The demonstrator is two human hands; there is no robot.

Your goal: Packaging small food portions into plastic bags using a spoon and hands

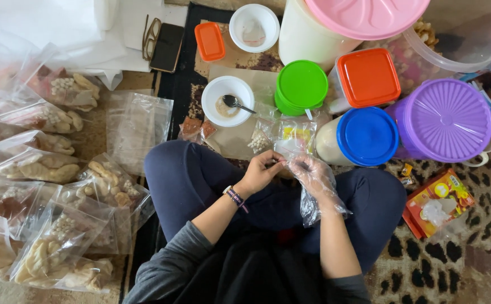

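- You sit on the floor with your legs crossed, and your two hands meet over your lap.
- Your left hand is bare, with a watch on the wrist. Its fingers are pinched together on the top edge of a small clear bag.
- Your right hand wears a loose plastic glove. Its fingers are pinched on the same small clear bag, just beside your left fingers.
- The small clear bag sits between your two hands, above your knees. What is inside it is too small to tell.
- Just past your hands is a white bowl with a spoon in it.
- Near the bowl stand tubs with a green lid, a blue lid, an orange lid and a purple lid.
- A big tub with a pink lid stands behind them.
- On your left lie many filled bags of snacks, spread on the floor.
- A pair of glasses and a dark phone lie farther off.
- An orange packet lies on the spotted rug on your right.
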